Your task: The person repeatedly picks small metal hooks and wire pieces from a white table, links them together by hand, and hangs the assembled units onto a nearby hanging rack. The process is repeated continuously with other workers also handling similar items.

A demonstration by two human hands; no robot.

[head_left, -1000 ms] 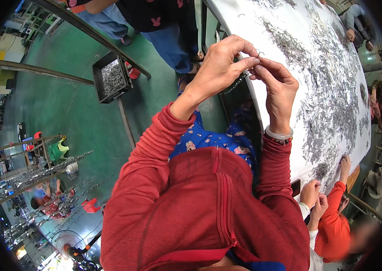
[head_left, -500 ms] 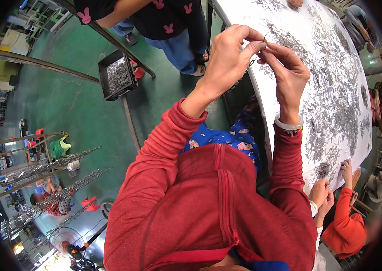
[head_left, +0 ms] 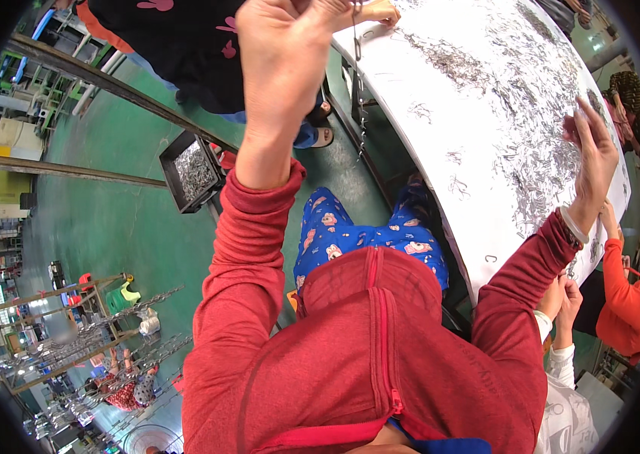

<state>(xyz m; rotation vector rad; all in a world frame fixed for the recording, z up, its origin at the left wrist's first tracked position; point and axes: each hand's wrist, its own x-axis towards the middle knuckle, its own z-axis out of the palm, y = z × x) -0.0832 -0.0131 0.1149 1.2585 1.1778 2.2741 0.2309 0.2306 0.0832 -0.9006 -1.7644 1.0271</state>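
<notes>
My left hand (head_left: 283, 72) is raised at the top, partly cut off by the picture's edge. Its fingers are closed on the upper end of a thin metal chain (head_left: 358, 45), which hangs straight down beside the table edge. Over the right part of the white table (head_left: 441, 163), my right hand (head_left: 596, 163) is held with its fingers apart, near the spread of small metal hooks (head_left: 539, 144). Nothing shows in that hand, though its fingertips are slightly blurred. A few loose hooks (head_left: 457, 183) lie nearer to me on the table.
Another person's hand (head_left: 379, 13) rests at the table's far left corner. A black crate (head_left: 193, 174) of metal pieces stands left, by a metal frame bar (head_left: 119, 91). Co-workers' hands (head_left: 562, 303) are close at the right. Chains (head_left: 108, 325) hang on a rack lower left.
My hands were together over the table edge and have parted. The left rose leftward with the chain; the right moved right over the hooks and opened.
</notes>
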